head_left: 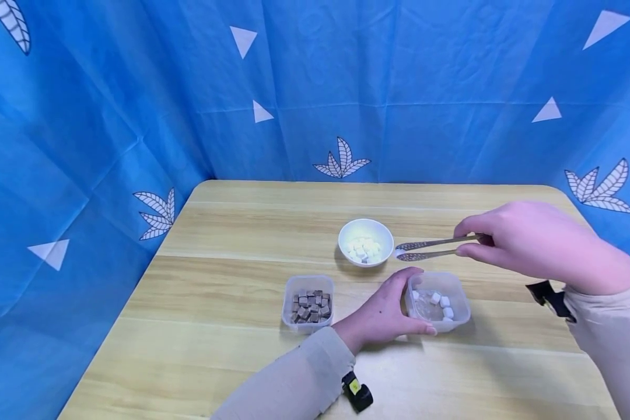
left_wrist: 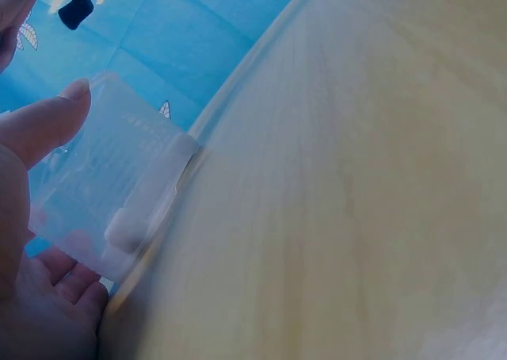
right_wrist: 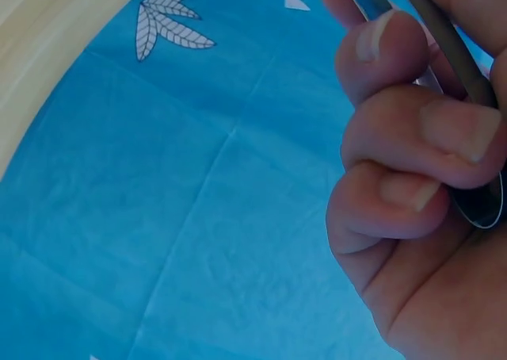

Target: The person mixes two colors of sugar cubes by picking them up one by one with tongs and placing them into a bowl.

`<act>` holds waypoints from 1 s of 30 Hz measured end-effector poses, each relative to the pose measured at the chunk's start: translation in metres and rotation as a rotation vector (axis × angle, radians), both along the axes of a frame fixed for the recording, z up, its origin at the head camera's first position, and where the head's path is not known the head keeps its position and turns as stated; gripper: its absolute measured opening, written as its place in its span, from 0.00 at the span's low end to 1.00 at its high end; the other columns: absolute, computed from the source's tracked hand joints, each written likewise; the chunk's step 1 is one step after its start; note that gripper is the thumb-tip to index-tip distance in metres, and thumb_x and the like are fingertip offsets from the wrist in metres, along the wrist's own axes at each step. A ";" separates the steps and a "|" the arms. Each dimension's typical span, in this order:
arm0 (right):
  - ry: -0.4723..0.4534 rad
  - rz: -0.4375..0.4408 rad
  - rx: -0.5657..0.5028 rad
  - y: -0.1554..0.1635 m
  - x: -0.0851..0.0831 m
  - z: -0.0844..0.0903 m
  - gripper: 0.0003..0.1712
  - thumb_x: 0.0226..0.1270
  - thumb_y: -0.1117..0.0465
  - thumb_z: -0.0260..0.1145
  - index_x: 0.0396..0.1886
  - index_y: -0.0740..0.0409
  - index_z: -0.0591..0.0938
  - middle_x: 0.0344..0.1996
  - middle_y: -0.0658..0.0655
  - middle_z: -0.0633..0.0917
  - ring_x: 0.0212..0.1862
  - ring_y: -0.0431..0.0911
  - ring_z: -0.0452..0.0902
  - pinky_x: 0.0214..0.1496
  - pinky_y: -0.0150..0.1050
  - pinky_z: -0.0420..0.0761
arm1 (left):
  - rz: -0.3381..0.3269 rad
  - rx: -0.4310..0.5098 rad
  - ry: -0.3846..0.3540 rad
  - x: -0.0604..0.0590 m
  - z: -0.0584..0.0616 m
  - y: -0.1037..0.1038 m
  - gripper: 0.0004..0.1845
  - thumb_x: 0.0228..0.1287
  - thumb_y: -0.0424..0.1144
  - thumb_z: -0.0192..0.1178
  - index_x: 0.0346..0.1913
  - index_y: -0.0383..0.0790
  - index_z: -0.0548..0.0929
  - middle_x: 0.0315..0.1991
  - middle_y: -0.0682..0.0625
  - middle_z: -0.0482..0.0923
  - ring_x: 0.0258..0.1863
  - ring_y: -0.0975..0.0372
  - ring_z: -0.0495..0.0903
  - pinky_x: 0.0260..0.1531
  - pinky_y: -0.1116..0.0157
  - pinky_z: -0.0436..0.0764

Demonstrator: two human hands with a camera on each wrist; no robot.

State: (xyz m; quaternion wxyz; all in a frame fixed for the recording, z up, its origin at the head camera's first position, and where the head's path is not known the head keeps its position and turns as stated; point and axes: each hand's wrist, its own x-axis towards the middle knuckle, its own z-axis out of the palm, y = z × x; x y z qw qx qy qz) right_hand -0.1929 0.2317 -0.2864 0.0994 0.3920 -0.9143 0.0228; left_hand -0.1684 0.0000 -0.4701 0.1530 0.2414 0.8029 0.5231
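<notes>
right hand (head_left: 525, 245) gripping tongs (head_left: 430, 248); left hand (head_left: 383, 312) steadying tub (head_left: 441, 300)

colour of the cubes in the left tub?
Brown, a mix of lighter and darker cubes in the clear tub. Head view shows them best.

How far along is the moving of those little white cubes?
A few white cubes already lie in the clear tub, which the left hand steadies. The right hand holds metal tongs, their tips pinching a white cube beside the white bowl. Many cubes remain in that bowl, so it looks early on.
</notes>
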 end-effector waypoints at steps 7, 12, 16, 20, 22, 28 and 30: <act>-0.064 -0.045 -0.050 -0.011 -0.012 -0.010 0.09 0.63 0.51 0.75 0.42 0.42 0.88 0.28 0.35 0.82 0.22 0.29 0.69 0.27 0.39 0.76 | -0.003 0.006 -0.013 0.001 -0.003 0.001 0.56 0.46 0.53 0.81 0.77 0.62 0.58 0.71 0.61 0.63 0.66 0.68 0.66 0.69 0.59 0.64; -0.059 -0.068 -0.068 -0.019 -0.018 -0.019 0.10 0.63 0.51 0.75 0.42 0.45 0.88 0.26 0.38 0.83 0.22 0.31 0.70 0.27 0.41 0.77 | -0.009 0.012 0.001 0.001 -0.004 0.002 0.56 0.47 0.54 0.81 0.77 0.60 0.58 0.71 0.61 0.62 0.66 0.69 0.65 0.70 0.59 0.64; -0.072 -0.083 -0.081 -0.024 -0.023 -0.026 0.10 0.64 0.51 0.74 0.42 0.47 0.88 0.25 0.40 0.83 0.21 0.33 0.70 0.26 0.41 0.76 | -0.014 0.018 0.008 0.001 -0.004 0.002 0.55 0.48 0.54 0.80 0.77 0.60 0.58 0.71 0.61 0.62 0.66 0.69 0.65 0.69 0.61 0.63; -0.103 -0.100 -0.096 -0.025 -0.025 -0.033 0.10 0.66 0.51 0.73 0.42 0.49 0.88 0.26 0.40 0.84 0.22 0.34 0.70 0.27 0.42 0.78 | -0.017 0.014 0.013 0.001 -0.004 0.002 0.55 0.48 0.54 0.80 0.77 0.58 0.58 0.70 0.61 0.62 0.66 0.69 0.65 0.69 0.61 0.63; -0.116 -0.108 -0.109 -0.025 -0.024 -0.036 0.09 0.66 0.52 0.72 0.42 0.49 0.88 0.25 0.40 0.84 0.21 0.34 0.70 0.27 0.42 0.78 | -0.018 0.008 0.013 0.000 -0.004 0.002 0.55 0.48 0.54 0.80 0.77 0.58 0.58 0.71 0.61 0.62 0.66 0.69 0.65 0.69 0.60 0.64; -0.127 -0.122 -0.141 -0.026 -0.023 -0.042 0.09 0.67 0.52 0.71 0.42 0.50 0.88 0.22 0.39 0.81 0.21 0.35 0.70 0.28 0.42 0.78 | -0.012 -0.002 0.010 -0.001 -0.002 0.001 0.55 0.48 0.54 0.80 0.76 0.62 0.58 0.69 0.62 0.62 0.65 0.69 0.66 0.68 0.60 0.65; -0.134 -0.127 -0.144 -0.027 -0.023 -0.043 0.10 0.68 0.51 0.71 0.42 0.50 0.88 0.22 0.39 0.81 0.22 0.35 0.70 0.29 0.42 0.78 | -0.012 -0.001 0.009 -0.001 -0.002 0.001 0.55 0.47 0.54 0.80 0.76 0.62 0.58 0.69 0.62 0.63 0.65 0.69 0.66 0.68 0.60 0.65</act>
